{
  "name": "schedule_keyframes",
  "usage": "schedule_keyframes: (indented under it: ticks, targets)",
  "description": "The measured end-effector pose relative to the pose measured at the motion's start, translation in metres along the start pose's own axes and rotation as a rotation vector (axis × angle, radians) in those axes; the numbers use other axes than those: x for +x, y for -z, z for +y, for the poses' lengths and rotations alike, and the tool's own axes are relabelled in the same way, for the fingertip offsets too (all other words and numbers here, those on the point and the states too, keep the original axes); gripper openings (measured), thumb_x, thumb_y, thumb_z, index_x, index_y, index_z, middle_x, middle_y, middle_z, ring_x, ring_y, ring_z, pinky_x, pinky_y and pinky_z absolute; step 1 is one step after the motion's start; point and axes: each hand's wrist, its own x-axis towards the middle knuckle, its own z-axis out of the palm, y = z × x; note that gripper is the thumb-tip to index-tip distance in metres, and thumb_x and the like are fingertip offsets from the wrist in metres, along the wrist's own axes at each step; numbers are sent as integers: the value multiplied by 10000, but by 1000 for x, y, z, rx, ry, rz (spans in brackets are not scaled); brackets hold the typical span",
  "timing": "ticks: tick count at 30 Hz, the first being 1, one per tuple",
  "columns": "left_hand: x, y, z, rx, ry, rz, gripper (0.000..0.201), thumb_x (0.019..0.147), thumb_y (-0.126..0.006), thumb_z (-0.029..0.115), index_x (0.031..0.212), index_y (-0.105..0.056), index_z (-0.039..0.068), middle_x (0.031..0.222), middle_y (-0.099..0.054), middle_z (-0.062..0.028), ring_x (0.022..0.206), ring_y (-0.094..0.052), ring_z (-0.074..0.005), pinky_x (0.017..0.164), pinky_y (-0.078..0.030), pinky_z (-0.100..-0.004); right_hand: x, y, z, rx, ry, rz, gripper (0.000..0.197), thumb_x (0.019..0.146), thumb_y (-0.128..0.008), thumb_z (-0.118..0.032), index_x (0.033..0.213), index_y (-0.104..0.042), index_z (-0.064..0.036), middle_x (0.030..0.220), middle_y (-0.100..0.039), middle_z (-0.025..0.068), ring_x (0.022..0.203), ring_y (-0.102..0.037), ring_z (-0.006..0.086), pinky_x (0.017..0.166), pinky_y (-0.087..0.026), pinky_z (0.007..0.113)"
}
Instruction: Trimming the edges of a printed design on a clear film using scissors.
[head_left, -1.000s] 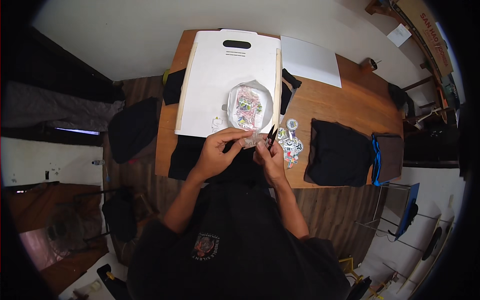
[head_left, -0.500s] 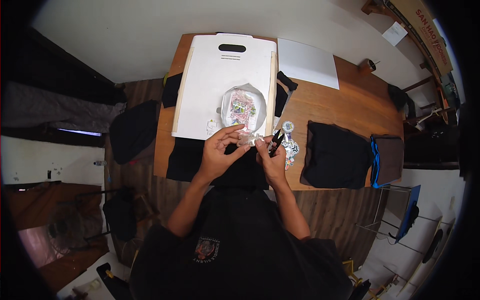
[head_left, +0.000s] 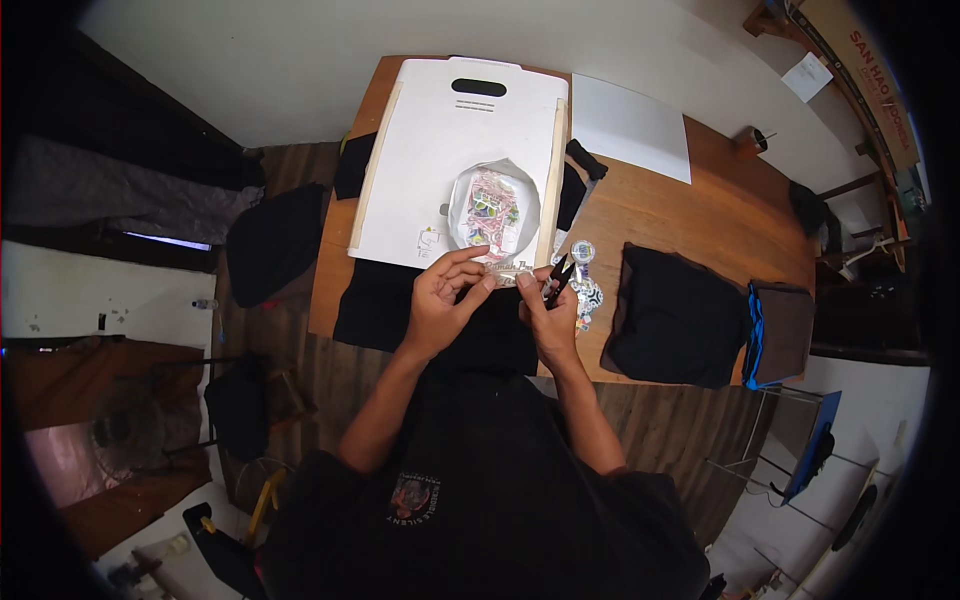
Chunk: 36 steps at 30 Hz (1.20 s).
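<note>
1. Since the earlier picture, the small printed piece (head_left: 512, 267) has tipped so more of its letters face up, and the black snips (head_left: 555, 287) lean more to the right.
2. At the far left, a dark heap (head_left: 275, 240) sits beside the table (head_left: 650, 215).
3. Next comes a black cloth (head_left: 385, 312). It lies on the table, partly under the white board.
4. The left hand (head_left: 443, 300) is near the low edge of the board. Its grip pinches the left end of the small piece with thumb and finger.
5. The white board (head_left: 450, 140) has a dark slot near its top.
6. On the board is a round white bowl (head_left: 456, 215) with red, white and green bits inside.
7. The small piece is between the two hands, just below the bowl.
8. The right hand (head_left: 548, 315) has its grip pressed on the right end of the piece, and it holds the snips too. Their blades point up.
9. Just beyond that hand are colorful patches (head_left: 582, 252).
10. Further right are a white sheet (head_left: 630, 125), a black cloth pile (head_left: 680, 312), a brown cup (head_left: 750, 143) and a brown cloth with blue edges (head_left: 785, 330).
</note>
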Motion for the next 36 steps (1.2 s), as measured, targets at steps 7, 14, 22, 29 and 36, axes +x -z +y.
schedule_keyframes:
  ticks: [7,14,22,29,36]
  targets:
    - [1,-8,3,23,-24,-32,405,870,-639,-70,1256,-521,-74,916,-658,-83,877,-655,-120,819,-509,-220,3,3,-3,-73,44,-30,179,911,-688,-185,850,-589,-49,615,-461,-84,509,-378,-2,460,-274,183]
    - [1,-16,10,-12,-54,-11,397,880,-606,-86,1264,-506,-80,939,-671,-107,888,-668,-143,829,-517,-236,9,10,-10,-149,115,-9,154,903,-689,-137,829,-598,-38,626,-438,-89,558,-347,-4,501,-259,188]
    - [5,-16,21,11,-125,-16,409,867,-615,-97,1261,-506,-84,957,-665,-115,904,-663,-143,834,-520,-239,15,5,-22,-150,217,-60,131,895,-692,-109,841,-609,-23,623,-437,-87,557,-351,-3,502,-263,188]
    - [7,-10,18,38,-135,-7,416,864,-626,-93,1262,-506,-88,970,-662,-117,917,-654,-137,835,-522,-238,22,7,-18,-210,269,-150,159,913,-663,-111,831,-544,-45,637,-489,-55,559,-433,18,516,-330,191]
    - [5,-6,18,40,-120,4,390,878,-619,-81,1254,-514,-87,960,-668,-119,909,-655,-134,840,-522,-237,20,5,-12,-228,265,-150,159,915,-662,-117,832,-546,-45,634,-488,-53,555,-428,17,512,-325,192]
